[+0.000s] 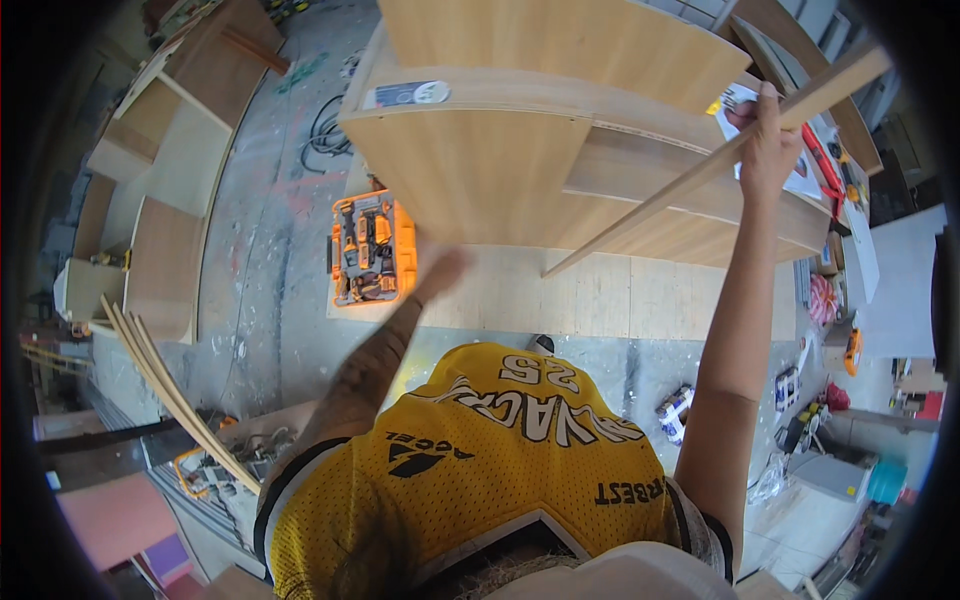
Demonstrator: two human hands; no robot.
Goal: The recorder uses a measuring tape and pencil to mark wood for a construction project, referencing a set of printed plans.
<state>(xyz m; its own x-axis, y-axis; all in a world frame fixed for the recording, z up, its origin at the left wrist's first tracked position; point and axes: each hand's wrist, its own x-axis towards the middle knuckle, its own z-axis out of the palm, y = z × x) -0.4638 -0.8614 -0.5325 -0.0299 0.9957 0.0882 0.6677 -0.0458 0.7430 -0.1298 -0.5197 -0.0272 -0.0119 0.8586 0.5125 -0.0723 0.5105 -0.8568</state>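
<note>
My right hand (768, 155) is raised at the right, its fingers wrapped round a long, narrow wooden strip (660, 199). The strip slants down to the left, with its lower end near the pale wooden board (680, 293) on the floor. Behind the strip is a large wood-grain cabinet (470, 170) with open shelf spaces. My left hand (446, 272) hangs low in front of the cabinet's left part, smeared by motion, so its fingers cannot be made out. Close to its left lies an open orange tool case (406, 240) with power tools in it.
A flat dark-and-white item (410, 93) lies on a cabinet ledge. Red and yellow tools (825, 165) rest beyond my right hand. Another wooden cabinet (165, 255) stands at the left, with long curved-looking strips (170, 390) nearby. A black cable (326, 138) is coiled on the floor.
</note>
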